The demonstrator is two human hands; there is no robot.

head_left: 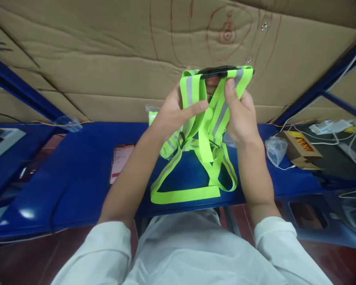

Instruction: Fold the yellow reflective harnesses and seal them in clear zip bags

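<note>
A neon-yellow reflective vest point(221, 118) made of straps with grey stripes hangs between my hands above the blue table. My left hand point(178, 109) is closed around the straps on one side, its thumb lying across them. With the thumb pressed on a strap, my right hand point(240, 107) grips the other side. A black piece point(215, 72) joins the straps at the top. The lower straps trail onto the tabletop in loops. Behind my left wrist lies a bundle of similar neon material point(168, 148) that looks plastic-wrapped, partly hidden.
The blue table point(86, 158) meets a cardboard wall point(106, 59) with red drawings. A phone point(121, 160) lies left of the vest. To the right are a clear plastic bag point(275, 150), an opened cardboard box point(301, 146) and white cables. Blue metal posts stand on both sides.
</note>
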